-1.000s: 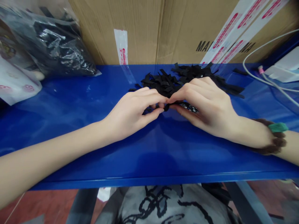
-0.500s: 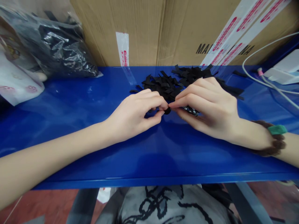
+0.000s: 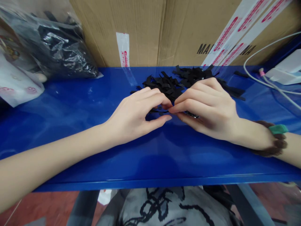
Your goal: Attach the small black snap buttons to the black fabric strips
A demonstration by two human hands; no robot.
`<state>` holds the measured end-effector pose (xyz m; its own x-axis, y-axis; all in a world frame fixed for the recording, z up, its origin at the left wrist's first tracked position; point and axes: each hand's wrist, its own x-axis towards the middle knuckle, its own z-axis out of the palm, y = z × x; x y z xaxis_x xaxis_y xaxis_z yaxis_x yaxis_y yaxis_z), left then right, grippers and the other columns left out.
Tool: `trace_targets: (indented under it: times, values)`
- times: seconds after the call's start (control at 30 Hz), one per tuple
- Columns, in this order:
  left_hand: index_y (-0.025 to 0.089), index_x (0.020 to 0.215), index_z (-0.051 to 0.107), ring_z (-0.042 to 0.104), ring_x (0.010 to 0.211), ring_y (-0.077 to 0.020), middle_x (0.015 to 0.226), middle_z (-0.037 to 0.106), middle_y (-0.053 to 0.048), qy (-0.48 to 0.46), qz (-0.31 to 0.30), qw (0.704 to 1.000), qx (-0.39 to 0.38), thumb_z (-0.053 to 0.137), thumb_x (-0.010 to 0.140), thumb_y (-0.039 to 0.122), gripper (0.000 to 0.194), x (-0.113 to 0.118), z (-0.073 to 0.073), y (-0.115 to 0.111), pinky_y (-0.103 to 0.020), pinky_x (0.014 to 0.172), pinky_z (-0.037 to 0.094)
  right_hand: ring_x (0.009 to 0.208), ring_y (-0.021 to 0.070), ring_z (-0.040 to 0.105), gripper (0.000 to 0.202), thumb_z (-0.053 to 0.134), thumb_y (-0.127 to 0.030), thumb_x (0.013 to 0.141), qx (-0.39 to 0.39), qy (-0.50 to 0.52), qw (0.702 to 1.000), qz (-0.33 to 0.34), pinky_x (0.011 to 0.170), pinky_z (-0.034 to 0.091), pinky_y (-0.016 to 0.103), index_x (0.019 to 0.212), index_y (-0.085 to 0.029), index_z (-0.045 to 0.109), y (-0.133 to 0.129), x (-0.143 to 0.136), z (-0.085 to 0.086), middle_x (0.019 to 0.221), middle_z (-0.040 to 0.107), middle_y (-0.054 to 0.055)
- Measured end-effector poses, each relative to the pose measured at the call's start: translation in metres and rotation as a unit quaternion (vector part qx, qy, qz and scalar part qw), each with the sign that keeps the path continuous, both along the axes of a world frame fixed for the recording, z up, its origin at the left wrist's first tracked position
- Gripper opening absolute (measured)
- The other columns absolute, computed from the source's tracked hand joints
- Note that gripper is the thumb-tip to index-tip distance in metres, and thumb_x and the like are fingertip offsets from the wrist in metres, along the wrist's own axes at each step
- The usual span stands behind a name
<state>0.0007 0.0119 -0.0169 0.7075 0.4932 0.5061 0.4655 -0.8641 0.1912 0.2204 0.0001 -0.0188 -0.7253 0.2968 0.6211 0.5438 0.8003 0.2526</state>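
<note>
My left hand [image 3: 138, 113] hovers over the blue table with its thumb and index finger parted. In the gap between them shows a thin black strip [image 3: 160, 111], which runs to the fingertips of my right hand [image 3: 209, 110]. Those right fingertips are pinched together, and the strip's end there is hidden. Under my right palm a small glittering dark piece [image 3: 193, 115] peeks out, mostly covered. Just behind both hands lies a loose pile of short black strips [image 3: 164, 84], with more black strips [image 3: 191, 75] to its right.
A large cardboard box [image 3: 141, 28] stands along the back of the blue table [image 3: 141, 163]. At the left are a clear plastic bag [image 3: 61, 47] of black material and a white printed wrapper [image 3: 18, 81]. A white cable [image 3: 263, 82] and a white box-like object [image 3: 288, 67] sit at the right.
My left thumb and index finger have moved apart from a small black piece they were pinching. My right hand has shifted slightly left and stays pinched.
</note>
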Motion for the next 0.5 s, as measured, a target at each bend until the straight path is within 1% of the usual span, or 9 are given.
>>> trace_targets:
  times: [0.17,0.33,0.5]
  values:
    - [0.018,0.089,0.061,0.057,0.084,-0.013,0.087,0.066,0.002,0.007,-0.013,1.0,0.008,0.059,0.09,0.026,0.008,-0.0004,-0.0012,0.0016,-0.026,0.076,0.045,0.074,0.0131,0.056,0.009,0.055,-0.024,0.093,0.003,-0.011,1.0,0.001,0.078,0.041,0.033,0.086,-0.019,0.058,-0.0002,0.0003,0.0002,0.079,0.065,0.0]
    - [0.018,0.089,0.063,0.057,0.082,-0.0143,0.086,0.067,0.002,0.022,-0.021,1.0,0.002,0.058,0.091,0.026,0.01,-0.0016,-0.0006,0.0033,-0.028,0.074,0.045,0.072,0.0126,0.054,0.009,0.054,-0.025,0.093,0.008,-0.023,1.0,0.003,0.078,0.041,0.033,0.087,-0.019,0.057,0.0012,0.0006,0.0,0.079,0.065,-0.001]
    - [0.018,0.089,0.064,0.058,0.082,-0.0148,0.085,0.067,0.001,0.03,-0.026,0.999,0.004,0.055,0.093,0.025,0.012,-0.0024,-0.0011,0.0034,-0.029,0.077,0.045,0.07,0.0131,0.056,0.013,0.051,-0.024,0.094,-0.023,-0.036,0.999,0.021,0.075,0.042,0.034,0.086,-0.017,0.058,0.0024,-0.0001,0.0,0.078,0.065,0.001]
